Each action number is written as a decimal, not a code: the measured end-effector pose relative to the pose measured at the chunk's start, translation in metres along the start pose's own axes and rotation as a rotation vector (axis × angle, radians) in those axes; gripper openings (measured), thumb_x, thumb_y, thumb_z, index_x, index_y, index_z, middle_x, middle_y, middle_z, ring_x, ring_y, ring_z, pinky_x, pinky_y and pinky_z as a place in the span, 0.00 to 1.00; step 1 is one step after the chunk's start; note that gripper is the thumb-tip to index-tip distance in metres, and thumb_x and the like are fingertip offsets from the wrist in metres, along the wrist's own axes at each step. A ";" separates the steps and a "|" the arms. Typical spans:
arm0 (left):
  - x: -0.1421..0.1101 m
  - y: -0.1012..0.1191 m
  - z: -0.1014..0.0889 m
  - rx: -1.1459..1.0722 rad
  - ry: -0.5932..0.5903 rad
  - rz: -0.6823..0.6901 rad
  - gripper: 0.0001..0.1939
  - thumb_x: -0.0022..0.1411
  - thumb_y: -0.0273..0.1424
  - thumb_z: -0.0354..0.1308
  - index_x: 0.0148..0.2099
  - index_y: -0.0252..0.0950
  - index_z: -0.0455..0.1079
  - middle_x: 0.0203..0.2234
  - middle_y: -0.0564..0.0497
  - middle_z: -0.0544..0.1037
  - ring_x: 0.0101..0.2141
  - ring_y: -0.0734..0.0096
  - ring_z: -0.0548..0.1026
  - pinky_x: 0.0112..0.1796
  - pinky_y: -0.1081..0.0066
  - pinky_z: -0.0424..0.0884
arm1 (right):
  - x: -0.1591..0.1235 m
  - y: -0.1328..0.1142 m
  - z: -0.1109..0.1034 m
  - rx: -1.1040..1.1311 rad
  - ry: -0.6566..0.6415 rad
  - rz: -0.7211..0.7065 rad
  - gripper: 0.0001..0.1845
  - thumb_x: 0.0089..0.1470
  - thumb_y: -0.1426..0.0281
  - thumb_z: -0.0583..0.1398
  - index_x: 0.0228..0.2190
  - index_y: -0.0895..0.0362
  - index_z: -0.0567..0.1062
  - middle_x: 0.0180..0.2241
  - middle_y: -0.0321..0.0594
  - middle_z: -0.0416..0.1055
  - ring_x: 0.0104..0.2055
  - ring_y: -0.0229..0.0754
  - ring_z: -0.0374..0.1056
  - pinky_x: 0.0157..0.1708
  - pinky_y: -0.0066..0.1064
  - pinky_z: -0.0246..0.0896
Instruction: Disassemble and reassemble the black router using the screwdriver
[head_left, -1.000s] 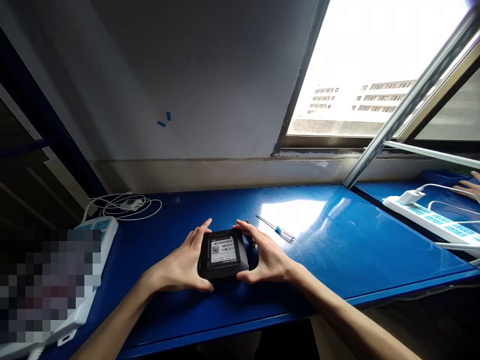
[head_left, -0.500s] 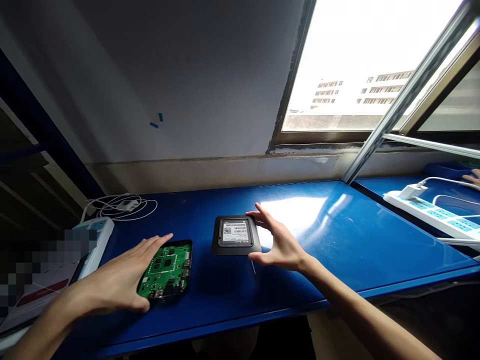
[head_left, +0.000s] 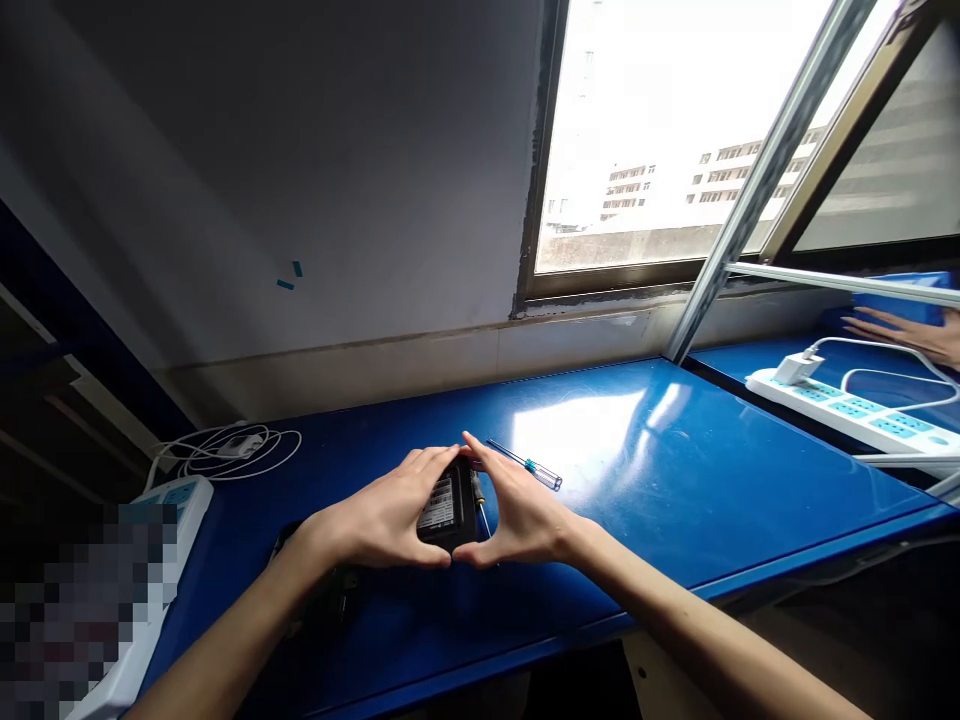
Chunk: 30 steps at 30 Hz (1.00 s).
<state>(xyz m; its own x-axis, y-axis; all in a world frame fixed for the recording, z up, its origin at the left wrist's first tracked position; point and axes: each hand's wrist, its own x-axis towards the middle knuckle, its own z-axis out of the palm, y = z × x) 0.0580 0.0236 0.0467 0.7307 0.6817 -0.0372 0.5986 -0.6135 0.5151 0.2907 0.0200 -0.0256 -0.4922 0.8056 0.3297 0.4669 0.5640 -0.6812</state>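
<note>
In the head view, the main change is at the left hand (head_left: 382,515). Half a second ago it was at the green circuit board in its black housing, while the right hand (head_left: 517,505) alone held the flat black plastic cover with a white printed label (head_left: 466,520). Now the left hand has come across to this cover, and both hands surround it near the middle of the blue glossy surface (head_left: 600,590). The fingers of both hands are grasping it, at its far edge and its near edge, and the two thumbs almost meet. For the work, I judge this means the attention is on the cover alone, and the board is left aside.

The black housing (head_left: 287,538) is now mostly behind the left forearm; that place is very dark, so I cannot say surely how the board sits in it. Just beside the cover, on its right, lies a thin screwdriver with a dark handle (head_left: 478,490). The screwdriver with a clear blue handle (head_left: 541,471) shows again beyond the right hand; neither hand holds it.
</note>
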 end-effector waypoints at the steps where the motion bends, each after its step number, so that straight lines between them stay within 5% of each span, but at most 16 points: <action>1: 0.006 0.000 -0.002 -0.005 -0.010 0.021 0.57 0.49 0.37 0.74 0.76 0.41 0.49 0.70 0.39 0.62 0.68 0.43 0.61 0.67 0.47 0.61 | 0.001 0.001 0.001 -0.002 0.007 -0.003 0.77 0.33 0.54 0.78 0.73 0.65 0.46 0.70 0.70 0.56 0.73 0.70 0.55 0.70 0.63 0.53; 9: 0.027 -0.010 -0.014 -0.078 -0.011 0.054 0.57 0.43 0.38 0.77 0.72 0.39 0.56 0.63 0.38 0.68 0.64 0.36 0.66 0.65 0.40 0.62 | 0.010 0.013 0.006 0.113 0.113 -0.027 0.78 0.35 0.54 0.78 0.74 0.58 0.43 0.71 0.65 0.56 0.73 0.67 0.55 0.71 0.62 0.51; 17: 0.028 -0.040 -0.024 -0.330 0.143 0.004 0.60 0.48 0.40 0.77 0.75 0.42 0.48 0.70 0.37 0.62 0.70 0.43 0.60 0.68 0.44 0.57 | 0.046 0.001 0.006 0.264 -0.007 0.028 0.90 0.31 0.45 0.78 0.74 0.58 0.27 0.75 0.67 0.44 0.77 0.64 0.47 0.72 0.56 0.52; 25: 0.022 -0.061 -0.024 -0.513 0.241 0.027 0.62 0.49 0.50 0.77 0.76 0.46 0.45 0.70 0.37 0.61 0.70 0.48 0.62 0.68 0.51 0.59 | 0.071 0.003 0.009 0.106 -0.141 0.077 0.81 0.33 0.49 0.78 0.74 0.59 0.41 0.74 0.64 0.50 0.76 0.66 0.49 0.72 0.56 0.50; 27: 0.017 -0.066 -0.022 -0.509 0.266 0.023 0.56 0.54 0.49 0.76 0.75 0.46 0.49 0.69 0.38 0.62 0.67 0.49 0.65 0.65 0.50 0.64 | 0.073 0.004 0.005 0.042 -0.161 0.105 0.78 0.35 0.49 0.77 0.74 0.62 0.43 0.72 0.67 0.53 0.74 0.69 0.52 0.71 0.59 0.52; 30: 0.008 -0.073 -0.016 -0.459 0.304 -0.016 0.30 0.68 0.41 0.67 0.67 0.40 0.65 0.63 0.41 0.71 0.57 0.52 0.75 0.55 0.49 0.75 | 0.074 0.007 -0.002 -0.039 -0.218 0.119 0.79 0.33 0.51 0.77 0.73 0.66 0.44 0.69 0.68 0.58 0.72 0.70 0.56 0.69 0.58 0.56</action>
<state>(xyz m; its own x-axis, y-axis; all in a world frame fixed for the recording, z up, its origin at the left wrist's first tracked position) 0.0147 0.0806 0.0226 0.5546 0.8154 0.1659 0.3541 -0.4117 0.8397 0.2592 0.0840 -0.0046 -0.5768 0.8112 0.0967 0.5573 0.4773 -0.6794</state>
